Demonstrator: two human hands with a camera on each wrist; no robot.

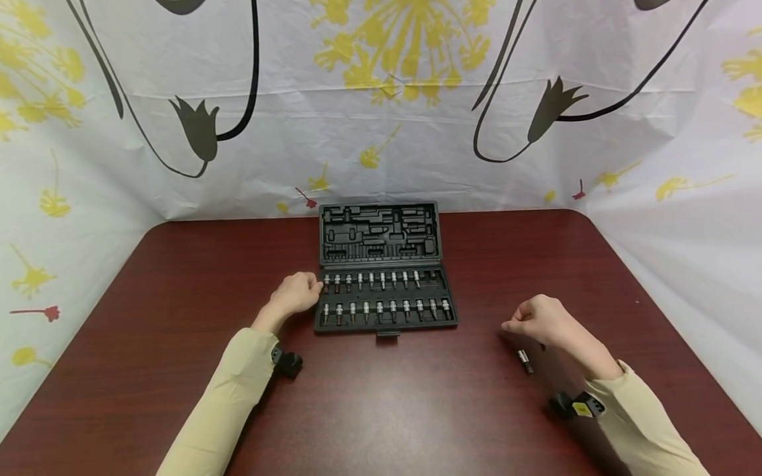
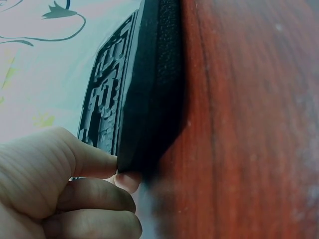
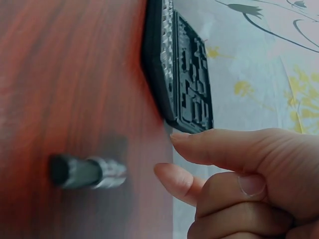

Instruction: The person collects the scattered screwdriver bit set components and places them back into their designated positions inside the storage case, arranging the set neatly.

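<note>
A black plastic tool case (image 1: pixel 387 296) lies unfolded on the table, with two rows of silver and dark bit sockets (image 1: pixel 383 281) in its near half. My left hand (image 1: pixel 296 291) pinches the left edge of that half between thumb and forefinger; the left wrist view shows the grip on the case wall (image 2: pixel 144 99). To the right of the case, my right hand (image 1: pixel 544 320) hovers with thumb and forefinger apart and nothing between them. Just below it on the table lies a loose bit socket (image 1: pixel 525 361), seen blurred and larger in the right wrist view (image 3: pixel 87 172).
The dark red wooden table (image 1: pixel 381 396) reaches back to a white curtain (image 1: pixel 381 178) printed with flowers. Against it stands the case's raised lid (image 1: pixel 380 233), moulded with tool-shaped recesses. A small dark thing (image 1: pixel 543 346) shows partly from under my right hand.
</note>
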